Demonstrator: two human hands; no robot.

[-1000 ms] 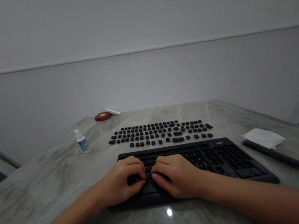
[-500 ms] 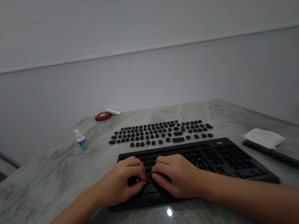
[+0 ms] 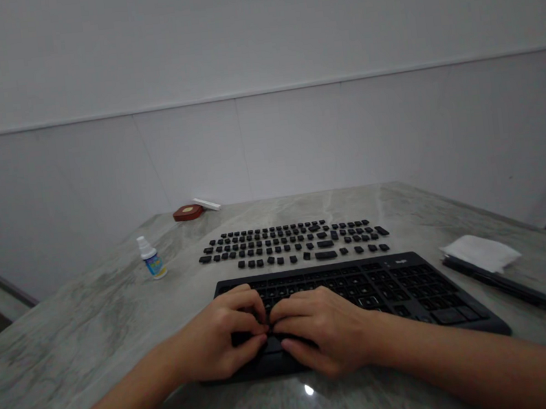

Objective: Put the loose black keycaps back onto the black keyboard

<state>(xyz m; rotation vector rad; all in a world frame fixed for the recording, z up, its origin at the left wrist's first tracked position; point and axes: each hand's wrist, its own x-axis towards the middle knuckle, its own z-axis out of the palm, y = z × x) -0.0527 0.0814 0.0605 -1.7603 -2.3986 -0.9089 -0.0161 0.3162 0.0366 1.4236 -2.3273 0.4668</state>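
A black keyboard (image 3: 437,281) lies on the table at the front, many of its key places showing bare sockets. Over its left part my left hand (image 3: 225,334) is closed, thumb and fingers bent together in a pinch. My right hand (image 3: 322,329) faces it with curled fingers, the fingertips nearly meeting those of the left just above the lower key rows. Whatever the fingertips hold is too small and covered to make out. Behind the keyboard, loose black keycaps (image 3: 326,255) are laid out in rows on the table.
A small white spray bottle (image 3: 153,261) with a blue label stands at the left. Farther back are a dark red box (image 3: 187,213) and a white flat piece (image 3: 207,204). To the right, a folded white cloth (image 3: 480,252) rests against a black stick-like tool (image 3: 500,283).
My right hand has shifted slightly left and toward me, its fingertips now closer to the left hand's. The left hand has barely moved.
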